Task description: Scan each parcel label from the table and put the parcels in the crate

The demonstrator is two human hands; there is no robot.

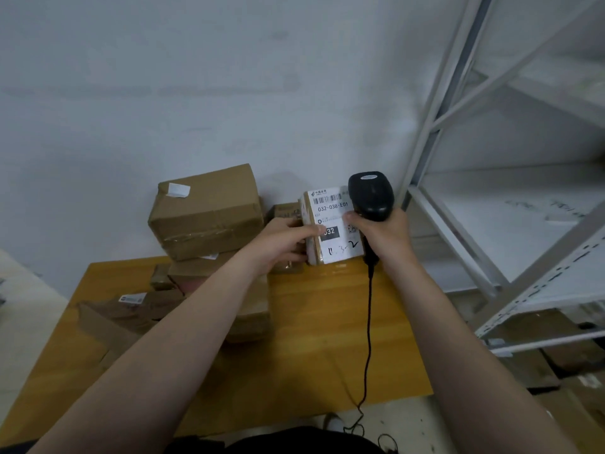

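Observation:
My left hand [284,241] grips a small cardboard parcel [330,247] by its left side and holds it upright above the far part of the wooden table [327,329]. Its white label [329,208], with a barcode and "032-038-E01", faces me. My right hand [383,232] grips a black barcode scanner [371,194] right beside the parcel's right edge, its head over the label's upper right corner. The scanner's black cable [369,322] hangs down to the floor. No crate is in view.
A pile of brown parcels sits on the table's left half, topped by a large box [206,211]; flatter ones [111,316] lie at the left edge. A grey metal shelf rack [510,208] stands at the right, with cardboard [556,362] under it.

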